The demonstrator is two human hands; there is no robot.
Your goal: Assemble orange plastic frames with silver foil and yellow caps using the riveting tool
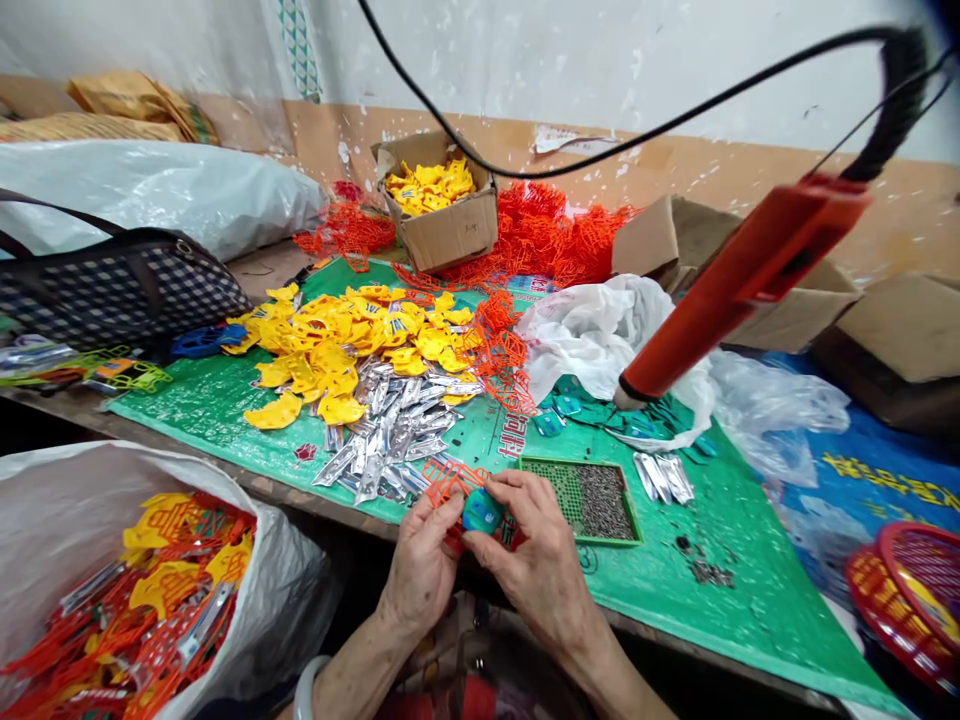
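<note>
At the table's near edge, my left hand (pixel 426 562) is closed on an orange plastic lattice piece (pixel 456 480). My right hand (pixel 546 552) pinches a small teal plastic part (pixel 482 511) against that piece, thumb below and fingers above. How the two parts fit together is hidden by my fingers. Just beyond the hands lies a heap of silvery metal strips (pixel 390 425), with yellow plastic parts (pixel 322 340) piled behind it. Beside my right hand sits a green tray (pixel 636 530) holding many small screws (pixel 604 500). More teal parts (pixel 664 418) spill from a white plastic bag (pixel 600 325).
An orange-red electric screwdriver (pixel 750 285) hangs on a cable at the right. A cardboard box (pixel 454 232) of yellow parts stands at the back among orange lattice pieces (pixel 562 235). At lower left is a white sack (pixel 289 570) of mixed parts; a red basket (pixel 892 580) is at right.
</note>
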